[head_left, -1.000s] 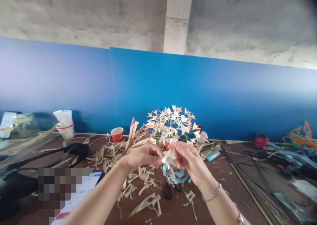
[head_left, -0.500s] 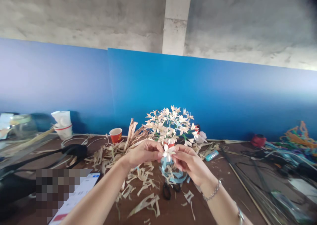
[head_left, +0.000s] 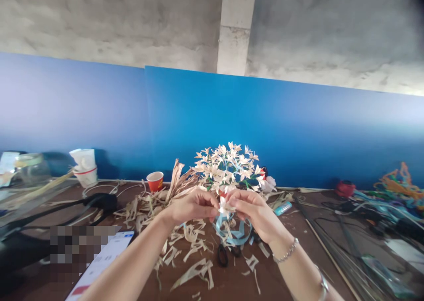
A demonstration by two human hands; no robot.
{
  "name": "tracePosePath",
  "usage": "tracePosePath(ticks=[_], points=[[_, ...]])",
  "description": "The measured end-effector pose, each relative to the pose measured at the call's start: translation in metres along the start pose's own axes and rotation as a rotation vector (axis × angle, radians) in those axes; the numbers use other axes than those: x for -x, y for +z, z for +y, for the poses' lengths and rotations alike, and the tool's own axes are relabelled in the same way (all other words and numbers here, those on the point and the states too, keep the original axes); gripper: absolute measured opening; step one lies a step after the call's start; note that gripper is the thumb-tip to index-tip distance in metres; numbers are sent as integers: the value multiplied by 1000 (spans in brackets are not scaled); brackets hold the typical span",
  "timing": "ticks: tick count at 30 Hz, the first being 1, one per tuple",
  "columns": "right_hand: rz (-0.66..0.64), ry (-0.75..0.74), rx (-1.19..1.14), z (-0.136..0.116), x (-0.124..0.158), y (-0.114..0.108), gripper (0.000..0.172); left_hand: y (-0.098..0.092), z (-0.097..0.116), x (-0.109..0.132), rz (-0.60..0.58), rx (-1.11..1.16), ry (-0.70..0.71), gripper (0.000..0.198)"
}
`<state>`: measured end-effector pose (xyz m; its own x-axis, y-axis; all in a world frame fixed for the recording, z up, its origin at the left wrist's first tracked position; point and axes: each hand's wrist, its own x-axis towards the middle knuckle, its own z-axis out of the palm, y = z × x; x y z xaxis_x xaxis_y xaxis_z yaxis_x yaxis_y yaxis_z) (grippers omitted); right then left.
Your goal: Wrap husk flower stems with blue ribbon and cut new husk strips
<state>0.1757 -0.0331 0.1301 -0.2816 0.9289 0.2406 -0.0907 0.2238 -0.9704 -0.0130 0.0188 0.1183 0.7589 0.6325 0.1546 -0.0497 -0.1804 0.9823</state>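
Observation:
My left hand (head_left: 190, 206) and my right hand (head_left: 253, 210) meet above a brown table (head_left: 298, 248), fingers pinched together on a small cream paper flower (head_left: 225, 208). A light blue ribbon (head_left: 233, 230) hangs in loops below the flower. Just behind the hands stands a bouquet of several similar cream flowers (head_left: 228, 166) on pale blue stems. My right wrist wears a silver bracelet (head_left: 286, 252).
Dried husk strips (head_left: 172, 190) litter the table around black scissors (head_left: 227, 253). A red paper cup (head_left: 155, 180) and stacked white cups (head_left: 85, 166) stand at the back left, a blue tube (head_left: 282, 208) at the right. Wires and cords (head_left: 374, 212) crowd the right side.
Both hands have stayed close together on the small flower. My right hand's fingers have curled further over it, and the flower shows less than before.

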Motion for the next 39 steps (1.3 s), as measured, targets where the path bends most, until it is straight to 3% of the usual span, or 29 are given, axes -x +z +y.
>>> tracePosePath(ticks=[6,8,11,13,15,19,22,26,30,39], points=[[-56,167,-257,16,-3,2,18,8,0,-3,-8,30,14,12],[-21,173,-284,22,-2,-4,20,11,-3,-4,33,53,11,14],[162,150,-152,30,2,-23,27,16,-8,-4,185,97,-34,15],[362,159,77,36,7,-37,26,20,-14,-4,303,159,-93,14],[436,180,223,43,13,-45,23,23,-22,-5,384,249,-146,15],[351,194,138,53,19,-28,23,34,-41,-13,469,388,-159,20],[386,175,19,59,13,-6,27,44,-51,-19,533,419,-150,22],[474,112,-114,65,0,10,27,57,-52,-23,623,369,-109,25],[453,113,-209,66,-7,12,24,63,-46,-23,697,275,-75,25],[507,75,6,66,-10,7,19,56,-57,-22,608,525,-125,18]])
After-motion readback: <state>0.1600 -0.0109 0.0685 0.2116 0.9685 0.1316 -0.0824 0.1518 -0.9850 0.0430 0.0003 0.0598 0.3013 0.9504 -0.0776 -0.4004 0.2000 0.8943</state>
